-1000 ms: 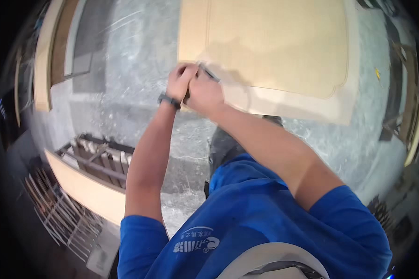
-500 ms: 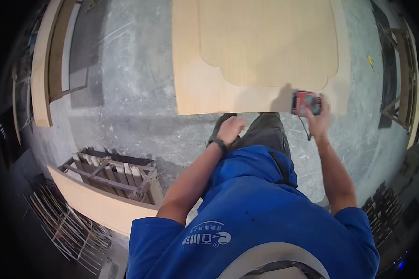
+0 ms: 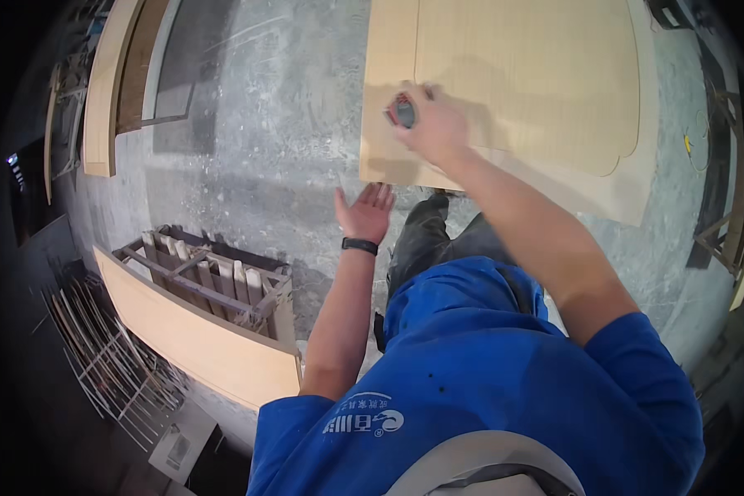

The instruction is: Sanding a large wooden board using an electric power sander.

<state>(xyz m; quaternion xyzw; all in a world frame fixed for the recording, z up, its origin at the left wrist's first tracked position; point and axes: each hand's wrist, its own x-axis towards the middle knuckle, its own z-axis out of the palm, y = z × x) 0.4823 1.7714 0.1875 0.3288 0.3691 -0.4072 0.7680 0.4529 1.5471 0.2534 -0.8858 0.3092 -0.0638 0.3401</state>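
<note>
Basically, the pale wooden panel [image 3: 537, 74] lies flat, probably for easy reach. Left hand [image 3: 365, 217] is empty, fingers spread by the panel's near-left corner, maybe for balance. Right hand [image 3: 440, 132] wraps what looks like a red-and-grey palm sander [image 3: 403, 113] over the left strip, likely for control.

Centre bright, rim black; fisheye bends edges; soft shadows on pale board [image 3: 554, 62]; red tool [image 3: 403, 112] slightly blurred.
</note>
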